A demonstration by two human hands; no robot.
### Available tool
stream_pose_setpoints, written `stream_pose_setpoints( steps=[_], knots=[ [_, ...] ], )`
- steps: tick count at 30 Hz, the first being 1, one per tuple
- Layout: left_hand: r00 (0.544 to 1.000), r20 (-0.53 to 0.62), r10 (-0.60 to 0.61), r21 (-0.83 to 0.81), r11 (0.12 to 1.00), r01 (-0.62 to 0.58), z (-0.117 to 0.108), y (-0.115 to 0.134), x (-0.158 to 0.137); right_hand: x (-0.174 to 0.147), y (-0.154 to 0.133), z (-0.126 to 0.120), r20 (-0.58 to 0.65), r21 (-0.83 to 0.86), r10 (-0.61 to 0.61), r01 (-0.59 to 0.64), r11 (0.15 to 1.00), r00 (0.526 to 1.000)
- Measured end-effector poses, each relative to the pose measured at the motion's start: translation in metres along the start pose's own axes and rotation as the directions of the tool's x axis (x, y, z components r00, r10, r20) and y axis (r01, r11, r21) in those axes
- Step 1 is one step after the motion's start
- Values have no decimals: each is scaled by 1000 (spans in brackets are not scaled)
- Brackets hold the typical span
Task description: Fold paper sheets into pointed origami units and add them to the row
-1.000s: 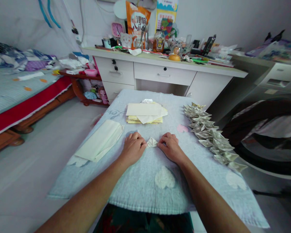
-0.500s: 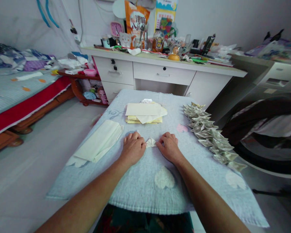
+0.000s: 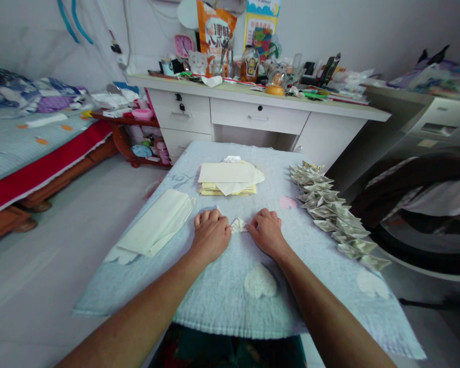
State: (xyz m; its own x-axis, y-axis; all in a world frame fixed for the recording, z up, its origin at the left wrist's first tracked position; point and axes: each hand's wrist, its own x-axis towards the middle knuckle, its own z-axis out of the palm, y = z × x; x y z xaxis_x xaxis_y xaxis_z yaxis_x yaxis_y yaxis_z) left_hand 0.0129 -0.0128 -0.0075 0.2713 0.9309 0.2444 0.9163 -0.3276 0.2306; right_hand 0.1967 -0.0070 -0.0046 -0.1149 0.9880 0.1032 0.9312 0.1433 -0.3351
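A small folded piece of paper (image 3: 238,225) lies on the cloth-covered table (image 3: 222,301) in front of me, between my hands. My left hand (image 3: 211,231) is curled, its thumb and fingers on the paper's left end. The fingers of my right hand (image 3: 267,230) close on its right end. Just beyond is a stack of cream and yellow paper sheets (image 3: 227,174). To the left lies a pile of pale folded sheets (image 3: 157,222). Along the right side runs a row of folded paper pieces with pointed tips (image 3: 331,212).
Behind the table stands a white desk (image 3: 258,116) crowded with jars, an orange bag (image 3: 215,38) and a pink clock (image 3: 184,46). A bed (image 3: 30,148) is at the left. A front-loading washing machine (image 3: 425,133) stands close at the right.
Hardly anything differs. The fingers of my left hand have shifted very slightly; both hands stay at the ends of the small folded paper.
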Motion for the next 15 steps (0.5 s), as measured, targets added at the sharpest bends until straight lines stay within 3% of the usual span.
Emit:
stream_pose_setpoints(
  steps=[4,9,15],
  knots=[
    [999,-25,25,-82,996,-27,2,-2,2,0,-2,-1,11,0,3,-3,1000,1000],
    [977,-34,211,-168,962,-214,11,-6,6,1,-3,-2,22,-9,15,-15,1000,1000],
    [978,11,207,-180,963,-201,13,-10,6,0,-1,-2,9,-12,22,-22,1000,1000]
  ],
)
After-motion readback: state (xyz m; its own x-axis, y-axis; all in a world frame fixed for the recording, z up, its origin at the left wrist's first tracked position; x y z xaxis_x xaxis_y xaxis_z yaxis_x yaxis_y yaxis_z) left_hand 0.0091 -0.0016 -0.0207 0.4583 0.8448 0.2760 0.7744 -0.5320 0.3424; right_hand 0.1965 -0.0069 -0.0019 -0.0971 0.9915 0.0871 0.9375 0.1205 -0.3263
